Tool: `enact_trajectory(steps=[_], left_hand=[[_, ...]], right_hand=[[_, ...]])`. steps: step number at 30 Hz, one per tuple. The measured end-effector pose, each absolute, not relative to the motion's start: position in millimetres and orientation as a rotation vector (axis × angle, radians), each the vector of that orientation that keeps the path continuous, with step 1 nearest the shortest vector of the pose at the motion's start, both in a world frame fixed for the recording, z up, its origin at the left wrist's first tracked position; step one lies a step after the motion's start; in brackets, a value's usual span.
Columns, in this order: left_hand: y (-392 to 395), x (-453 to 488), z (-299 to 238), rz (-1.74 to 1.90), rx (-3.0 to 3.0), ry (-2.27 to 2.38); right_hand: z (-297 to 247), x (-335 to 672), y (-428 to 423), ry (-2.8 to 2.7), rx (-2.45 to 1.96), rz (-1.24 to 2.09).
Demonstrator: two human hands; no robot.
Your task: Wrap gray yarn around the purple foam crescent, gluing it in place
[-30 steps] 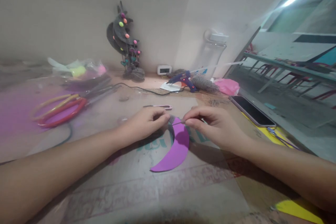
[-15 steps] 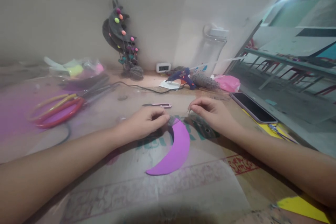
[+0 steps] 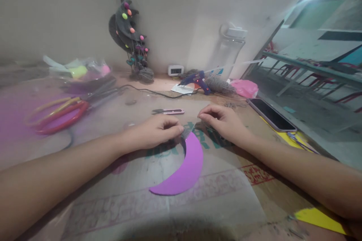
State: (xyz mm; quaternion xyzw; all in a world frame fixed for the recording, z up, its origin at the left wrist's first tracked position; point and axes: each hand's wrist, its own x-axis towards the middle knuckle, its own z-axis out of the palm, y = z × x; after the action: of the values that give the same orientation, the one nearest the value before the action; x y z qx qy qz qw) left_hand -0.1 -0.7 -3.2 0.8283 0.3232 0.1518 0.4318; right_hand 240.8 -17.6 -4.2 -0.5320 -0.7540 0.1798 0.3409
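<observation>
A purple crescent-shaped cutout hangs tip-down over the table, its upper tip wrapped in grey yarn. My left hand is closed in a pinch on that wrapped tip. To the right, my right hand pinches a thin strand of the yarn, stretched taut from the crescent up to my fingertips. Small pink-handled thread snips lie just beyond my left hand.
A blue hot glue gun rests by grey yarn and a pink bag at the back. A phone lies right, red-handled scissors left. A decorated grey crescent, white clock and bottle stand by the wall.
My right hand has moved slightly left, toward the crescent, and the yarn strand now runs visibly between them. The crescent has turned, its lower tip swinging left and nearer to me.
</observation>
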Motion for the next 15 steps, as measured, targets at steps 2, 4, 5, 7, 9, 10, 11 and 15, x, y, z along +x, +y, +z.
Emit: enact_trajectory(steps=[2, 4, 5, 7, 9, 10, 11, 15], left_hand=[[-0.5, 0.0, -3.4, 0.385, 2.075, 0.793], [-0.6, 0.6, -3.2, 0.398, 2.095, 0.784], [-0.7, 0.9, -3.0, 0.405, 2.103, 0.781], [-1.3, 1.5, -2.4, 0.408, 2.109, 0.773], [-2.0, 1.9, -1.9, 0.405, 2.100, 0.765], [-2.3, 1.9, -1.8, 0.407, 2.093, 0.761], [-2.5, 1.7, -1.7, 0.408, 2.087, 0.756], [-2.9, 1.2, -0.9, 0.410, 2.095, 0.742]], right_hand=[[-3.9, 239.8, -17.6, -1.964, -1.387, 0.460], [-3.5, 239.2, -17.6, -1.958, -1.387, 0.462], [-3.2, 239.0, -17.6, -1.955, -1.385, 0.466], [-2.7, 238.9, -17.5, -1.944, -1.380, 0.475], [-2.4, 239.0, -17.1, -1.933, -1.374, 0.490], [-2.5, 239.1, -16.8, -1.929, -1.370, 0.499], [-2.8, 239.2, -16.5, -1.927, -1.366, 0.512], [-4.2, 238.9, -14.7, -1.913, -1.335, 0.596]])
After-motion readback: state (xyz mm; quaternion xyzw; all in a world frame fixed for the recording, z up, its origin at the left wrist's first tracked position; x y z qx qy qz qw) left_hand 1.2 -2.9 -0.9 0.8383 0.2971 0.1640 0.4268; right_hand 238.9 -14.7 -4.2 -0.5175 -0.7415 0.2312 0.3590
